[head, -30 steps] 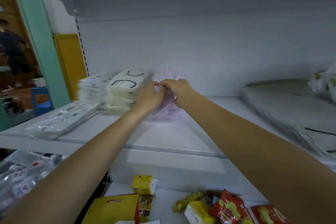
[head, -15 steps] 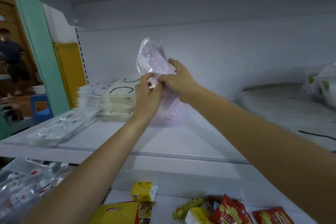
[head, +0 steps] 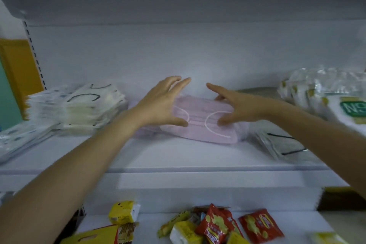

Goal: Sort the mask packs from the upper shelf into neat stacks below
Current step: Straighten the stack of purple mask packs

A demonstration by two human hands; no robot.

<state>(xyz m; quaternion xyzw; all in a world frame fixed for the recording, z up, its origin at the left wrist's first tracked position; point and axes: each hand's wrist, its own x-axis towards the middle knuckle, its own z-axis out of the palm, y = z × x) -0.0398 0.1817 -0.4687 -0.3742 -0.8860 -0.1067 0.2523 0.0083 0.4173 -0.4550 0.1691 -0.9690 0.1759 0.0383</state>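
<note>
Pink mask pack lies lengthwise left-right; I note left hand and right hand flank its ends equally, fingers spread, gripping nothing.

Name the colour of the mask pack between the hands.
Pale pink mask pack, white ear loops; head view.

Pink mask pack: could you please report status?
Left hand, right hand open, at pack's ends. Pink mask pack flat on shelf. White mask stack close left.

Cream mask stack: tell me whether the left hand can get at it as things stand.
Probably yes: the left hand, open at the pink mask pack, is just right of the cream mask stack, with nothing between them.
</note>
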